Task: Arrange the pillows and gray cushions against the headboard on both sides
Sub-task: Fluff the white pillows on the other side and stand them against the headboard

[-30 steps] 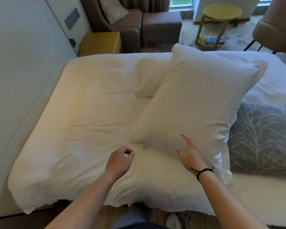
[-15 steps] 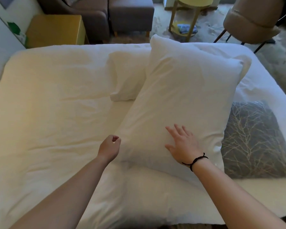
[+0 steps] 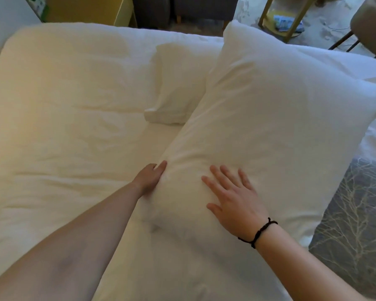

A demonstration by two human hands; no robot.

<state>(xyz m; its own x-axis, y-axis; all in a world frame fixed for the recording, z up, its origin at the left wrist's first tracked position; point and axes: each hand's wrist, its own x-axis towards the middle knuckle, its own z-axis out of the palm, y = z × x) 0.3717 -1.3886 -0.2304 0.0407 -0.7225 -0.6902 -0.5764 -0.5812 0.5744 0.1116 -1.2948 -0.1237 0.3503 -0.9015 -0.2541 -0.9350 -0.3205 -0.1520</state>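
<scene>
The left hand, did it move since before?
Yes. The left hand has moved right, across the sheet to the big white pillow, and now touches its edge.

A single head-worn camera looks forward and steeply down from above the near edge of a white-sheeted bed point(image 3: 63, 137), close over it. The wide lens bends the bed's far edge. The large white rectangular pillow point(image 3: 269, 127) fills the centre right, with both forearms entering from the bottom edge. The far floor and a yellow wooden side table point(image 3: 291, 16) line the top of the view
</scene>
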